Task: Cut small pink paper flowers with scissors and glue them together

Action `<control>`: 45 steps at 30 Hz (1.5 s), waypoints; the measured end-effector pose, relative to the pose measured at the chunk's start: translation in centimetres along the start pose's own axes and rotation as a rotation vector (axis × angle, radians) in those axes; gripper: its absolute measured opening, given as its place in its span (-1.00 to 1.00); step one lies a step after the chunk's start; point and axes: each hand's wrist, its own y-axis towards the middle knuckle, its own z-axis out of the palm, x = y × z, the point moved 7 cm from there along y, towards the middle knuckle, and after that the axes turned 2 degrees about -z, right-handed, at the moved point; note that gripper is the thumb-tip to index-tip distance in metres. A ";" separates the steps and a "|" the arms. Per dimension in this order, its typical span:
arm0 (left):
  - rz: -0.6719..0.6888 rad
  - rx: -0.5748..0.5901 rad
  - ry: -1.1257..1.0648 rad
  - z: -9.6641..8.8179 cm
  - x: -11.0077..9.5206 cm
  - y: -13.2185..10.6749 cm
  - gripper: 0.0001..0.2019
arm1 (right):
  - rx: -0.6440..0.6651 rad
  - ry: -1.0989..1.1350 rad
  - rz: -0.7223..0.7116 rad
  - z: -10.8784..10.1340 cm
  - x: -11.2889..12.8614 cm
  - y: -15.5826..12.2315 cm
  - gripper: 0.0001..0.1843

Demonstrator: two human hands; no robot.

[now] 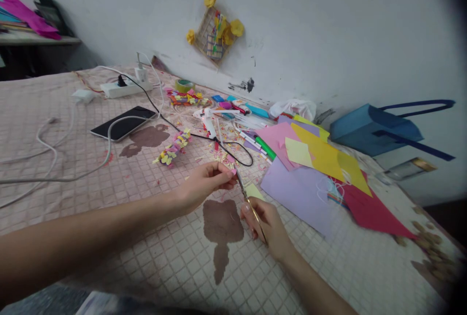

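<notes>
My left hand (206, 186) pinches a small pink paper scrap (231, 171) between thumb and fingers. My right hand (264, 222) is shut on a pair of narrow scissors (248, 200), whose blades point up and left toward that scrap. A yellow-green paper piece (254, 191) lies just beyond my right hand. Closer to my left hand, a strip of paper flowers (173, 147) rests on the checked bedsheet (175, 252), among scattered paper shavings. A black cord (233, 147) loops past both.
Coloured paper sheets (306, 169) lie heaped to the right. Beyond them stand a white glue gun (208, 123), markers (251, 132) and a tape roll (184, 85). A phone (122, 123) and power strip (126, 89) with white cables sit left. A blue bag (375, 130) leans against the wall.
</notes>
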 end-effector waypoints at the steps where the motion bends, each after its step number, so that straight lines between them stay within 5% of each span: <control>1: -0.001 -0.001 -0.002 0.0 0.0 0.0 -0.82 | 0.001 -0.001 -0.001 0.0 0.0 0.0 -0.59; 45: -0.011 -0.029 -0.054 -0.1 -0.3 0.0 -0.86 | 0.018 -0.045 0.010 -0.2 -0.5 0.0 -0.57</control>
